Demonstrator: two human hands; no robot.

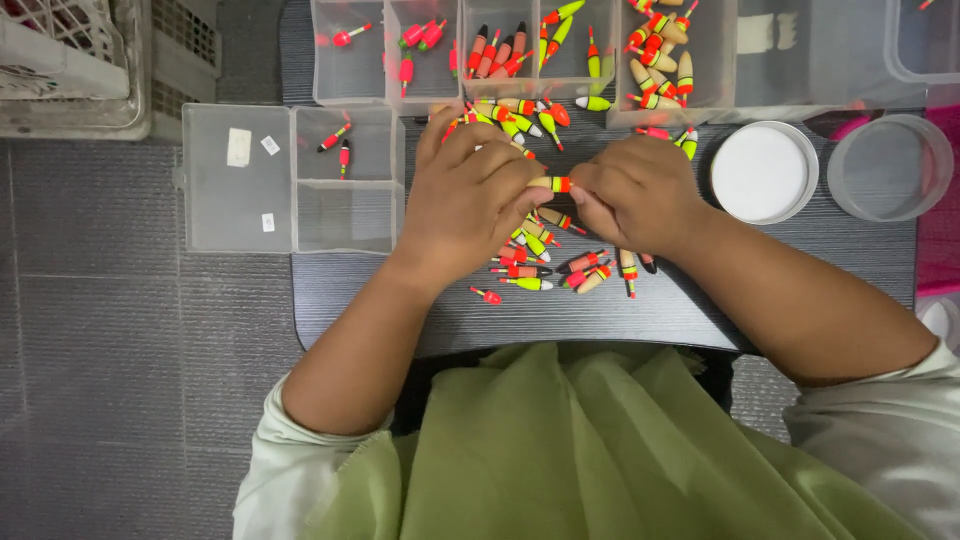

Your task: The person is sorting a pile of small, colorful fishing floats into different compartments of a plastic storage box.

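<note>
My left hand (468,190) and my right hand (637,190) meet over the dark table (440,310), both pinching one small fishing float (553,184) with yellow and orange bands. Under and around the hands lies a scatter of several floats (545,270) in red, orange, yellow-green and tan. More floats (515,112) lie just beyond my fingers.
A clear divided box (290,180) at the left holds two red floats (338,142). Clear compartments (520,50) along the far edge hold sorted floats. A white round lid (763,172) and a clear round tub (888,166) sit at the right. Grey crates (90,60) stand far left.
</note>
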